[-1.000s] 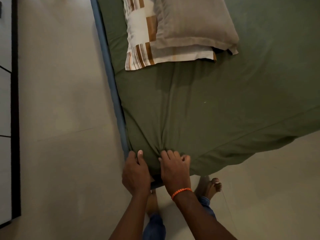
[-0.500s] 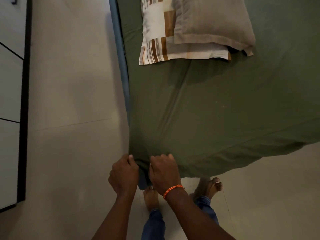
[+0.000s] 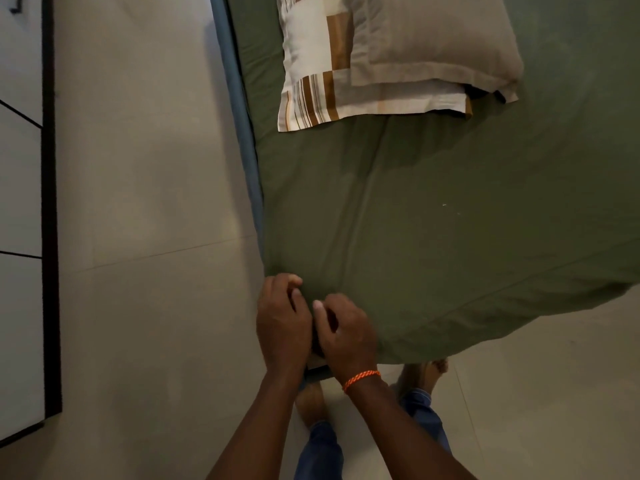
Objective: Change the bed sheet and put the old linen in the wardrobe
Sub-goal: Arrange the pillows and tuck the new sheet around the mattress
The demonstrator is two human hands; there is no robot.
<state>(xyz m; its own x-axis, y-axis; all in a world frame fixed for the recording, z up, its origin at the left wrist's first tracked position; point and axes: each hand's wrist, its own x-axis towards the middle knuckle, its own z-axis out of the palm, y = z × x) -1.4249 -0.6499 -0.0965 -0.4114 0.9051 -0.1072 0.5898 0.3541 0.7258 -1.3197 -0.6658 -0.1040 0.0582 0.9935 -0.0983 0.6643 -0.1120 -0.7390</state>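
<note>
I stand at the near corner of the bed, looking down, and both my hands meet right at that corner of the green sheet. My left hand has its fingers curled at the corner edge, thumb and forefinger close together on the cloth there. My right hand, with an orange thread band at the wrist, sits just beside it, fingers bent inward; they seem to pinch the fabric, but the dark gap between my two hands hides exactly what each one holds. The sheet lies spread over the mattress, smooth across the top with long creases running toward the corner, and it hangs rumpled over the foot edge to my right. Only a blue strip of the bed's side shows along the left. Two pillows lie stacked at the far end, a plain beige pillow on top of a striped pillow, both cut off by the top of the view. My bare feet are partly hidden under the sheet's edge and my arms. A dark-framed wardrobe is cut off at the left, across the pale floor.
</note>
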